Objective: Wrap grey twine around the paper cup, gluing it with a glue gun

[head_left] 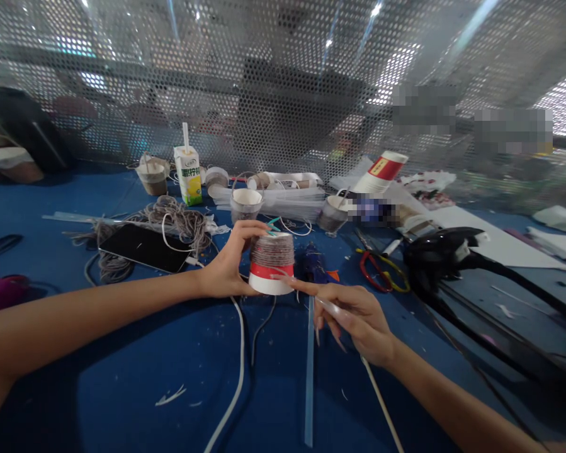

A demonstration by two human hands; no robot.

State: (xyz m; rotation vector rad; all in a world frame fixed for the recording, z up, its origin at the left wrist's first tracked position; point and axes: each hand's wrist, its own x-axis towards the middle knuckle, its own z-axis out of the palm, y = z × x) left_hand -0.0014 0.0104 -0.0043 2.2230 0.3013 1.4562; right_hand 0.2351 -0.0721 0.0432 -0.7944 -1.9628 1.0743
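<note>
An upside-down paper cup [272, 263], red and white with grey-brown twine wound round its upper part, stands on the blue table [169, 352]. My left hand [230, 264] grips the cup from the left, thumb and fingers round its top. My right hand [353, 314] is just right of the cup, index finger stretched out touching the cup's lower rim, the other fingers curled round a clear stick [332, 307]. A blue glue gun [316, 267] lies behind the cup, between the hands.
A phone [143, 247] and a tangle of twine [179, 220] lie left. Behind stand paper cups [246, 204], a green-and-white drink carton [188, 174] and a bundle of clear sticks [287, 200]. Red-handled scissors [379, 270] and a black device [447, 251] lie right. Perforated metal screen at back.
</note>
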